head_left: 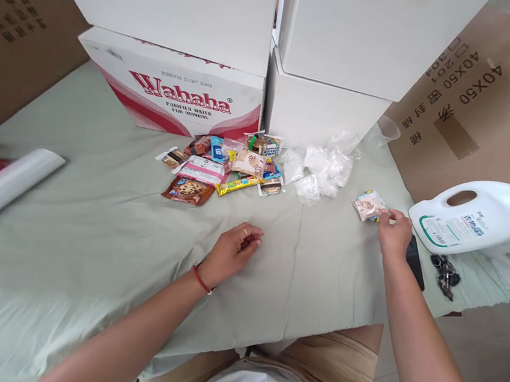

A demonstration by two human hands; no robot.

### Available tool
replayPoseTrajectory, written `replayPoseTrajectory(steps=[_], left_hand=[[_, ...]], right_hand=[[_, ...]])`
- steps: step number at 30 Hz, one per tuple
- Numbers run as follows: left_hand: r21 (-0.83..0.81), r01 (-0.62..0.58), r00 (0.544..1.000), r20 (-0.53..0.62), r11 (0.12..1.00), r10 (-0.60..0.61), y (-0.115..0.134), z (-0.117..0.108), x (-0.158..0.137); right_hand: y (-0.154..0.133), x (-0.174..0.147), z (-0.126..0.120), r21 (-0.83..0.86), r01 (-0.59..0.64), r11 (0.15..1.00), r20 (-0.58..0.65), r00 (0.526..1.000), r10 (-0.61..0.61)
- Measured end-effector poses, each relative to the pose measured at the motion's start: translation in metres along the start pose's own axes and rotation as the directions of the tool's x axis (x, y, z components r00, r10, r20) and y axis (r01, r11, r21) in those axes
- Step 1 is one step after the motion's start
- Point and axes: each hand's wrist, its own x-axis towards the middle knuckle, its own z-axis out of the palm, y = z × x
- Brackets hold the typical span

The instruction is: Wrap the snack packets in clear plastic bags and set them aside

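From the head camera we're looking down on a surface (93, 249) draped in pale green cloth, and the right hand (395, 231) is at work! We have it out at the right, fingertips at the near right edge of a small cream-and-blue snack packet (368, 205), which lies on the cloth well apart from the others. Thumb and fingers sit close together in that grip, though whether they pinch the packet or merely touch it, we can't tell.

Over to the left hand (233, 249), low in the middle: fingers loosely curled, thumb near them, and we can't tell whether the tips meet. We spot a red bracelet (202, 280) on that wrist and a ring (245, 232) on a finger.

Beyond it we've got a heap of snack packets: a brown cookie packet (188, 191) at the front, a pink-and-white packet (202, 170) behind, a slim yellow wrapper (239, 186) at an angle, a cream packet (248, 162) on top. Just right of the heap, a crumple of clear plastic packets (330, 168).

Behind, we read Wahaha on a red-and-white carton (178, 90). And on our right, a white detergent bottle (475, 218) lies on its side, keys (445, 275) just below it, a flat dark object (415, 263) partly hidden by the right forearm.
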Motion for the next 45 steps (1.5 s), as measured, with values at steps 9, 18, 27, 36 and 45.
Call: replayPoseTrajectory(steps=[9,18,27,36,45], left_hand=[[0.063,-0.048,0.998,0.042,0.997,0.045,0.001,-0.003,0.000],[0.067,-0.063,0.996,0.071,0.996,0.058,-0.001,-0.003,0.002],[-0.080,0.030,0.999,0.045,0.996,-0.026,0.000,-0.003,0.002],[-0.530,0.233,0.972,0.100,0.816,-0.213,0.006,-0.007,0.007],[-0.366,0.193,0.969,-0.076,0.910,-0.236,-0.005,-0.004,0.007]], right_hand=[[0.009,-0.033,0.034,-0.310,0.652,0.692,0.407,0.749,-0.523],[-0.011,-0.012,0.034,-0.177,0.572,0.801,0.301,0.806,-0.510],[-0.102,-0.078,0.089,0.017,0.536,0.844,0.409,0.767,-0.495],[-0.114,-0.177,0.074,0.575,-0.281,0.768,0.636,0.744,-0.204],[-0.112,-0.191,0.066,0.652,0.125,0.747,0.496,0.675,-0.546]])
